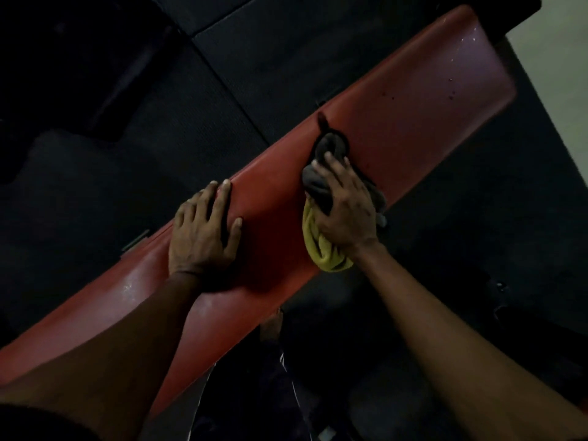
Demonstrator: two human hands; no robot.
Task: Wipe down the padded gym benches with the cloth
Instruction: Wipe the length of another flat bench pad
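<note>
Dark rubber floor mats fill most of the view, with a strip of pale floor at the upper right corner. Across them runs the red padded bench. Its long axis lies on a diagonal, from the lower left near the person up to its rounded end at the upper right. The pad is widest at that far end and shines a little.

Both bare forearms reach in from the bottom edge, one on each side of the bench's middle. The left hand lies flat on the pad at its far long edge. Its fingers are straight and spread wide, the fingertips reach just over that edge, and it holds nothing. The right hand rests on the pad further up the bench, towards the near long edge, and presses down on the cloth. Its fingers are bent over the bunched fabric and the thumb is tucked into it.

The cloth is crumpled. A yellow part hangs at the near edge below the wrist, a grey part lies under the fingers, and a dark part sticks out ahead of the fingertips.

A dark mark sits on the pad just beyond the cloth. A small metal bracket shows at the far edge, left of the left hand. Water droplets dot the far end.
</note>
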